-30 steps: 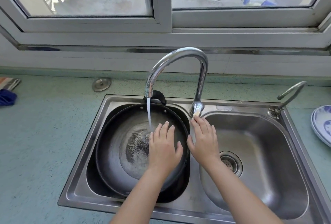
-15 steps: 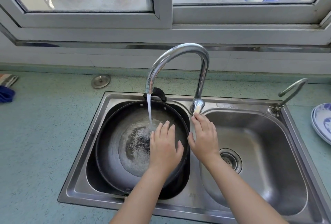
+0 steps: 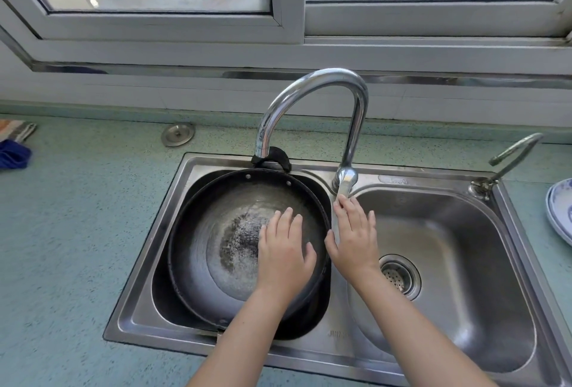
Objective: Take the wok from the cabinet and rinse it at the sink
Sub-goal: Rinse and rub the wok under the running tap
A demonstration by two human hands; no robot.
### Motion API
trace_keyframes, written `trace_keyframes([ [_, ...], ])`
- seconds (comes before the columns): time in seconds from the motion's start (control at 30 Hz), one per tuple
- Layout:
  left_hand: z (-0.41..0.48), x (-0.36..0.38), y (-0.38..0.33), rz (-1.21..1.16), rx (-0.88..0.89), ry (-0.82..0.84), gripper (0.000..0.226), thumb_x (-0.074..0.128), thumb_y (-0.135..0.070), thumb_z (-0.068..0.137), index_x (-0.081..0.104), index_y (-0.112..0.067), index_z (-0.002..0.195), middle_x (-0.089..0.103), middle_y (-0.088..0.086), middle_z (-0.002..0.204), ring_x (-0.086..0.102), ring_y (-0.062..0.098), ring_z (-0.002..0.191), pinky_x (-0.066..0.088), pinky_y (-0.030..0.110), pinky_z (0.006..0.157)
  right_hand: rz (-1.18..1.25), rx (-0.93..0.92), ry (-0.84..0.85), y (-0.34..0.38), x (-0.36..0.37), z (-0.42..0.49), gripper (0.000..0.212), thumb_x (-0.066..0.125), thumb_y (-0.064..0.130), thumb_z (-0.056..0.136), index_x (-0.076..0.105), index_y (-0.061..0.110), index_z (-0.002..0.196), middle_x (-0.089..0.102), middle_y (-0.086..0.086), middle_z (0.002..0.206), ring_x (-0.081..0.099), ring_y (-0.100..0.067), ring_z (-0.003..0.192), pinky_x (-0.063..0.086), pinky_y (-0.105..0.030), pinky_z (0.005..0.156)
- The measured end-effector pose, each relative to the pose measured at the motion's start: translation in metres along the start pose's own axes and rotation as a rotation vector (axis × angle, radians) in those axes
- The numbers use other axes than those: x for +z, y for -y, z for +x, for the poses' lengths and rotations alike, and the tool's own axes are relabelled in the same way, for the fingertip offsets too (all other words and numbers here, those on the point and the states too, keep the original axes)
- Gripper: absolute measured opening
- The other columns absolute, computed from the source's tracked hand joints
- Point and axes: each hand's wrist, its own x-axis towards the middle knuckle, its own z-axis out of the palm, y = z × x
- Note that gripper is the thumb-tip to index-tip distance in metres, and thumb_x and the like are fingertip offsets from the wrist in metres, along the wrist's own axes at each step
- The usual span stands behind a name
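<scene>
1. The black wok [image 3: 213,232] sits in the left basin of the steel sink [image 3: 433,181], under the faucet [image 3: 309,86].
2. The left hand [image 3: 283,250] lies flat inside the wok, fingers straight.
3. The right hand [image 3: 356,238] rests on the faucet lever [image 3: 344,184], fingers extended, not curled.

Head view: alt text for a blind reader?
A person's left hand lies flat inside a dark wok in the left basin of a steel double sink. Their right hand rests on the faucet lever.
</scene>
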Motion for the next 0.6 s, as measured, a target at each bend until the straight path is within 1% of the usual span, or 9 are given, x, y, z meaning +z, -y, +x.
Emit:
trace_keyframes([
  [0.1, -0.002, 0.001, 0.0, 0.001, 0.005, 0.006, 0.052, 0.043, -0.033, 0.069, 0.068, -0.007, 0.106, 0.068, 0.012, 0.115, 0.064, 0.032, 0.108, 0.053, 0.049, 0.086, -0.002, 0.005, 0.015, 0.001, 0.0, 0.0, 0.052, 0.043, 0.025, 0.072, 0.046, 0.008, 0.121, 0.062, -0.014, 0.125, 0.04, -0.025, 0.122, 0.042, -0.062, 0.09],
  [0.17, -0.004, 0.0, 0.001, 0.017, 0.004, 0.015, 0.052, 0.043, -0.033, 0.069, 0.069, -0.007, 0.105, 0.069, 0.012, 0.114, 0.065, 0.031, 0.107, 0.053, 0.049, 0.085, -0.004, 0.014, 0.028, 0.001, -0.001, 0.0, 0.052, 0.043, 0.026, 0.072, 0.051, 0.006, 0.119, 0.062, -0.014, 0.124, 0.041, -0.026, 0.121, 0.042, -0.063, 0.089],
  [0.2, -0.005, -0.001, 0.002, 0.024, 0.004, 0.017, 0.052, 0.042, -0.033, 0.068, 0.069, -0.007, 0.105, 0.069, 0.012, 0.114, 0.065, 0.031, 0.107, 0.053, 0.049, 0.085, -0.003, 0.023, 0.036, 0.002, -0.003, 0.0, 0.052, 0.043, 0.027, 0.072, 0.056, 0.005, 0.117, 0.062, -0.014, 0.124, 0.044, -0.027, 0.121, 0.043, -0.064, 0.088],
  [0.27, -0.008, -0.001, 0.004, 0.03, 0.002, 0.018, 0.054, 0.042, -0.033, 0.068, 0.069, -0.006, 0.106, 0.069, 0.013, 0.113, 0.065, 0.031, 0.106, 0.053, 0.049, 0.085, -0.012, 0.042, 0.054, 0.005, -0.008, 0.0, 0.052, 0.042, 0.029, 0.072, 0.064, 0.003, 0.112, 0.064, -0.013, 0.121, 0.054, -0.032, 0.117, 0.045, -0.064, 0.084],
  [0.33, -0.012, -0.002, 0.007, 0.03, -0.004, 0.02, 0.054, 0.042, -0.033, 0.068, 0.068, -0.005, 0.106, 0.069, 0.013, 0.113, 0.065, 0.032, 0.106, 0.054, 0.051, 0.085, -0.036, 0.048, 0.058, 0.008, -0.013, 0.001, 0.053, 0.041, 0.032, 0.072, 0.068, 0.002, 0.107, 0.066, -0.013, 0.118, 0.061, -0.035, 0.111, 0.045, -0.065, 0.082],
  [0.47, -0.021, -0.003, 0.012, 0.032, -0.011, 0.027, 0.055, 0.041, -0.033, 0.068, 0.068, -0.004, 0.106, 0.069, 0.014, 0.112, 0.065, 0.033, 0.105, 0.054, 0.052, 0.083, -0.003, 0.076, 0.054, 0.012, -0.022, -0.004, 0.055, 0.04, 0.034, 0.073, 0.069, 0.001, 0.106, 0.067, -0.015, 0.116, 0.062, -0.036, 0.111, 0.042, -0.066, 0.086],
  [0.6, -0.033, -0.003, 0.016, 0.025, -0.016, 0.032, 0.057, 0.041, -0.033, 0.069, 0.067, -0.003, 0.109, 0.069, 0.014, 0.114, 0.064, 0.033, 0.107, 0.054, 0.052, 0.084, 0.021, 0.103, 0.059, 0.019, -0.028, -0.021, 0.054, 0.041, 0.034, 0.073, 0.069, 0.001, 0.105, 0.068, -0.015, 0.114, 0.062, -0.036, 0.109, 0.042, -0.066, 0.086],
])
